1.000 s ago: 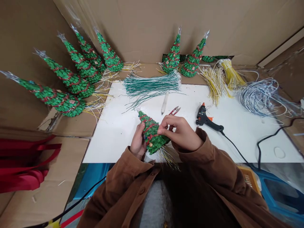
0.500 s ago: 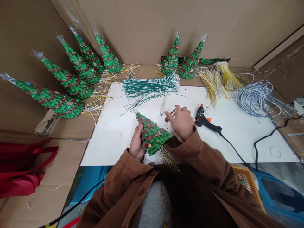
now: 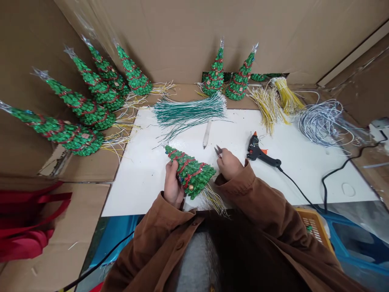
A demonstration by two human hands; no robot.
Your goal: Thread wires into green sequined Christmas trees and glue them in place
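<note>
1. Clenched right hand (image 3: 230, 164) grips snips (image 3: 218, 151), which lay loose a second earlier; it hides most of their handles.
2. Left hand (image 3: 173, 184) clasps a tilted green tree (image 3: 194, 172) above the white board (image 3: 136, 174).
3. Glue gun (image 3: 261, 154) lies rightward.

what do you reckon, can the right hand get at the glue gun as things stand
Probably yes: the glue gun lies close beside the right hand, with nothing covering it. The hand holds the snips, though, so it would likely need to put those down first.
</note>
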